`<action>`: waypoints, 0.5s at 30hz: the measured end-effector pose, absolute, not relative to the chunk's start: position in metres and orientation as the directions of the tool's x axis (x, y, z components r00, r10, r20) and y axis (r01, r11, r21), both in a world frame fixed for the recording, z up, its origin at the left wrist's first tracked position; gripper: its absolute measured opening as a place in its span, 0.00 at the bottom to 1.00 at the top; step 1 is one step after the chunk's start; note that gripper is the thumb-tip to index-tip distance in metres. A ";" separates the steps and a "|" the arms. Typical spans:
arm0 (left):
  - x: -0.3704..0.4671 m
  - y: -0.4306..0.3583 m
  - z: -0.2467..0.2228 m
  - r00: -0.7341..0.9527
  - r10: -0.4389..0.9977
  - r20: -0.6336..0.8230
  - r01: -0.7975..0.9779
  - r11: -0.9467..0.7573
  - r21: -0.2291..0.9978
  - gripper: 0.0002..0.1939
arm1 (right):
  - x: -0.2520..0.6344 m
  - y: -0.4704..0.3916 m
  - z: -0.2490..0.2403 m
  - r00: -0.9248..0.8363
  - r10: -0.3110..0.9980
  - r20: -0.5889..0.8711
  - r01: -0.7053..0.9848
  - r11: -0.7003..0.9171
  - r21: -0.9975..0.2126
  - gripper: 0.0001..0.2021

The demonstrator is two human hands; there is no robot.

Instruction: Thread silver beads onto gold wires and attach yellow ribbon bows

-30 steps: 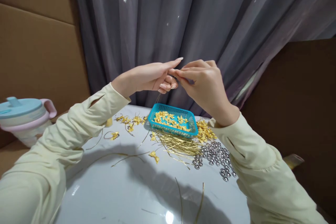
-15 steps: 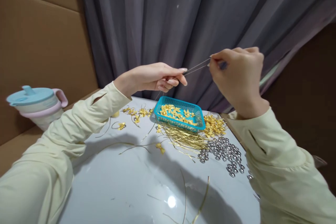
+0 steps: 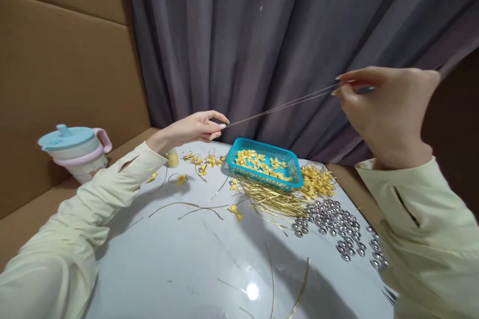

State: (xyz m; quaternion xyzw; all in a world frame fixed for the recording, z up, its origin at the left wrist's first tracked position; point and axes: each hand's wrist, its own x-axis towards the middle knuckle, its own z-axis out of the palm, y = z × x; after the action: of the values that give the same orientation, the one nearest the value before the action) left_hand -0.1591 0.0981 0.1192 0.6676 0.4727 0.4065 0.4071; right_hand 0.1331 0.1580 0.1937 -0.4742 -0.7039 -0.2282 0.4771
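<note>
Between my hands a thin cord [image 3: 279, 108] runs taut, doubled into two strands towards the right. My left hand [image 3: 194, 127] pinches its lower end between thumb and finger, above the left part of the table. Higher up, my right hand [image 3: 389, 107] pinches the other end with the fingertips. Below the cord stands a blue plastic basket [image 3: 298, 169] holding yellow ribbon bows [image 3: 258, 159]. A bundle of gold twist ties [image 3: 271, 198] lies in front of it. Right of that are a heap of yellow bows [image 3: 318, 182] and many small silver bells or beads [image 3: 333, 219].
A tumbler with a blue lid [image 3: 73, 139] and pink handle stands at the left by a cardboard wall [image 3: 67, 65]. Several bows with loops [image 3: 204, 159] lie left of the basket. Loose gold strands [image 3: 301, 284] lie on the white table [image 3: 179, 254]. A grey curtain [image 3: 239, 50] hangs behind.
My hands have moved apart: the left went left and slightly down, the right went right. The stretch of cord between them is now much longer. The view has shifted slightly.
</note>
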 end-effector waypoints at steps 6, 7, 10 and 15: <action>-0.203 0.102 0.091 0.172 0.952 0.252 0.779 -0.289 0.556 0.15 | 0.136 0.157 0.186 -0.123 0.424 0.897 0.813 0.561 -0.153 0.11; -0.213 0.103 0.084 0.154 0.953 0.263 0.804 -0.275 0.527 0.16 | 0.134 0.155 0.185 -0.134 0.416 0.900 0.801 0.580 -0.148 0.10; -0.240 0.104 0.061 0.106 0.947 0.303 0.846 -0.246 0.472 0.19 | 0.126 0.145 0.182 -0.189 0.395 0.899 0.786 0.609 -0.103 0.10; -0.271 0.105 0.031 0.040 0.942 0.333 0.877 -0.193 0.440 0.21 | 0.111 0.132 0.183 -0.252 0.387 0.887 0.816 0.578 -0.020 0.10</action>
State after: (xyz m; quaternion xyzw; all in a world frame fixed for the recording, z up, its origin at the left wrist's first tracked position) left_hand -0.2711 0.1046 0.0309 0.7187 0.6327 0.2825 0.0576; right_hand 0.1114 0.1322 0.1830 -0.3974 -0.7569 -0.2306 0.4648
